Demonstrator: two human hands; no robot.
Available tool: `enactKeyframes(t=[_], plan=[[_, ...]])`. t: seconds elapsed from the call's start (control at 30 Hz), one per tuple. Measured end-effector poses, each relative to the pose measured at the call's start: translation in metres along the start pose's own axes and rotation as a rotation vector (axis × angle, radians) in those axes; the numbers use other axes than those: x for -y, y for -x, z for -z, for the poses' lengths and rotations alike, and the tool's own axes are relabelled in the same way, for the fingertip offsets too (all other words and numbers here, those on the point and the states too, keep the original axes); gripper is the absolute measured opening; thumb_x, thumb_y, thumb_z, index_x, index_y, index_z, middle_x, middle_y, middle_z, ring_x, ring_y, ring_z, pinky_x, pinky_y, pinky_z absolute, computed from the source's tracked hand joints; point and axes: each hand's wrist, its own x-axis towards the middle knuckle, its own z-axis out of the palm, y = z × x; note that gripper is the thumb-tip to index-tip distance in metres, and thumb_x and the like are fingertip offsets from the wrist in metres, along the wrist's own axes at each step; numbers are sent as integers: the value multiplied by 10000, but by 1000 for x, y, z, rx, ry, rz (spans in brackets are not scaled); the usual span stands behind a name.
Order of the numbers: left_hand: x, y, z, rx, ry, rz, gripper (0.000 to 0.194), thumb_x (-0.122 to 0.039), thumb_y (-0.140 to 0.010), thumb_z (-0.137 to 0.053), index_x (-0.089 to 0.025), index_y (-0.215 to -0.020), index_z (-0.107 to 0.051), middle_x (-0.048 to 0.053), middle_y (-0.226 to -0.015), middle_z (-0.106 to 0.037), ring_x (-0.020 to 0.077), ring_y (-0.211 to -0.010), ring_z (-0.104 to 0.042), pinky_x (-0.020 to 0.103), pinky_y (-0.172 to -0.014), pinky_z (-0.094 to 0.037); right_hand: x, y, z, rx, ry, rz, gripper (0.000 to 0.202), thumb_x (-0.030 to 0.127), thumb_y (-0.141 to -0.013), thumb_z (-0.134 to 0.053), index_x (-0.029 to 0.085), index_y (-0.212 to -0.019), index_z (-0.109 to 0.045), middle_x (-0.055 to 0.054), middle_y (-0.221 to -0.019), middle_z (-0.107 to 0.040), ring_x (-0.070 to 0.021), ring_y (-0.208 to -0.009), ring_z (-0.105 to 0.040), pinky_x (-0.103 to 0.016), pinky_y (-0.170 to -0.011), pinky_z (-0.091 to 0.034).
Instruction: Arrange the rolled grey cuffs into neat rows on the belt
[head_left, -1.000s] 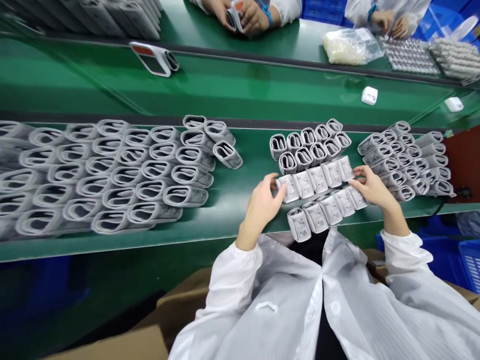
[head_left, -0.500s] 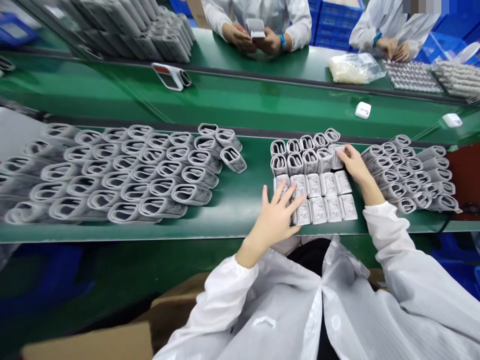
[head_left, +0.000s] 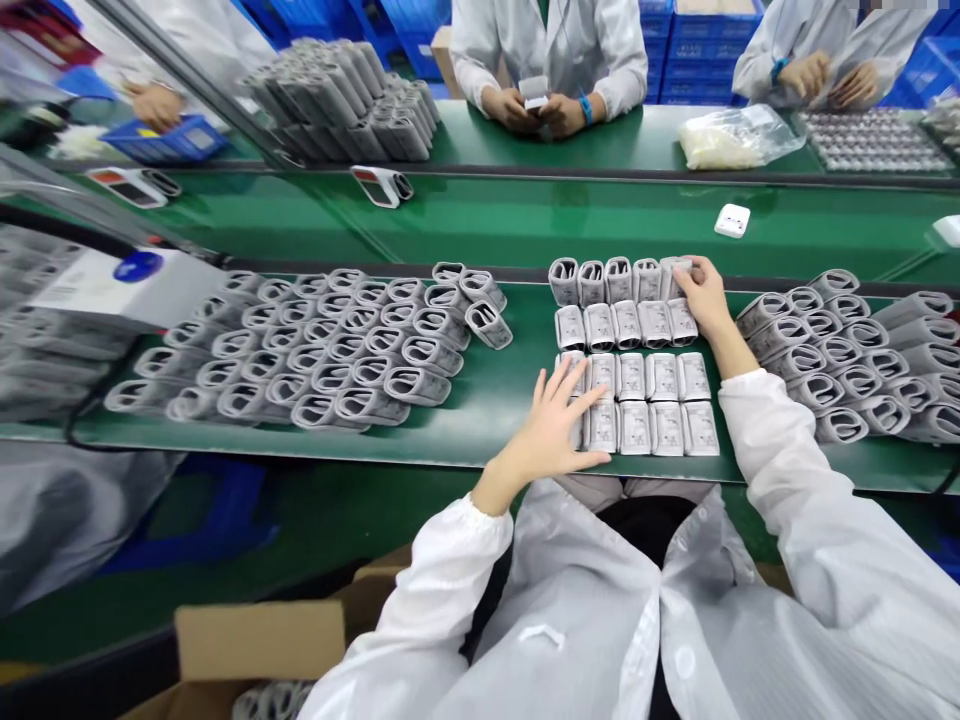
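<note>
Several rolled grey cuffs lie in neat rows on the green bench in front of me. My left hand (head_left: 559,418) is spread open over the left end of the two front rows, its fingers resting on the flat-lying cuffs (head_left: 632,428). At the right end of the back row, the thumb and fingers of my right hand (head_left: 703,292) grip a rolled cuff (head_left: 673,278). The other back-row cuffs (head_left: 618,280) show their open rolled ends. Just in front, a row of cuffs (head_left: 626,325) lies with printed faces up.
Many rolled cuffs (head_left: 322,350) stand to the left, and more cuffs (head_left: 840,355) to the right. A white box (head_left: 127,285) is at far left. Beyond the ledge, co-workers' hands (head_left: 536,112) handle parts near a plastic bag (head_left: 739,138). An open carton (head_left: 259,640) sits below the bench.
The second row from the back now lies face up; its cuffs showed their rolled ends before. My right hand has moved to the back row's right end. The camera view has shifted left.
</note>
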Motion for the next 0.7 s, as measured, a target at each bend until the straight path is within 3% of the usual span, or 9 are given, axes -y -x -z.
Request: enactKeyframes(t=[0.07,0.17,0.27,0.33,0.4,0.5,0.6,0.7], plan=[[19,-10,1,-146,108,-5,938,-776,-981,-729,-333,-1761,-455,189,-1954,-188,491,-1838,-99,821,-1440,-136,-1,-5,1,-85,65,-37,694,872,-832,-733,241,-1120,-710,-75,-982,-771,-330,-1028,-764,-573,-1079,-661],[59,-46,3,-422,272,102,766,-742,-1082,-583,-312,-1710,-497,188,-1913,-307,423,-1814,-257,717,-1452,-265,-3,-9,6,-102,219,-52,564,784,-825,-780,234,-937,-736,-65,-909,-753,-309,-947,-735,-580,-1086,-643],[102,-104,2,-603,436,258,822,-802,-1023,-645,-296,-1661,-534,199,-1864,-392,423,-1744,-406,647,-1364,-453,-8,-3,8,-91,233,-14,519,701,-836,-779,234,-1064,-781,-99,-1109,-798,-317,-1041,-738,-588,-1133,-620],[123,-139,-3,-636,538,314,874,-805,-978,-713,-296,-1662,-525,200,-1852,-415,416,-1693,-486,604,-1328,-500,-11,7,6,-85,184,28,587,688,-865,-748,239,-1243,-768,-122,-1299,-792,-335,-1163,-739,-595,-1182,-595],[133,-160,-10,-640,605,352,833,-761,-1003,-701,-288,-1666,-523,196,-1754,-545,374,-1608,-588,568,-1320,-507,-12,21,5,-69,165,46,644,698,-893,-722,238,-1343,-737,-138,-1403,-771,-352,-1256,-729,-600,-1204,-579],[132,-161,-19,-648,575,387,721,-642,-1059,-652,-252,-1657,-546,172,-1502,-724,303,-1387,-720,523,-1265,-544,-10,40,8,-76,181,27,663,715,-927,-677,235,-1381,-731,-147,-1441,-761,-355,-1273,-728,-574,-1132,-618],[124,-145,-15,-616,449,411,644,-539,-1051,-680,-233,-1614,-615,130,-1293,-783,268,-1184,-741,497,-1191,-578,-7,53,16,-101,201,41,603,664,-957,-641,236,-1366,-751,-140,-1396,-784,-337,-1201,-749,-537,-1053,-646],[119,-134,-2,-544,198,460,514,-536,-1033,-719,-233,-1444,-780,140,-1264,-797,323,-1222,-708,578,-1246,-519,-6,58,23,-151,305,87,515,577,-966,-630,222,-1308,-776,-151,-1336,-801,-354,-1198,-741,-588,-1113,-613]])
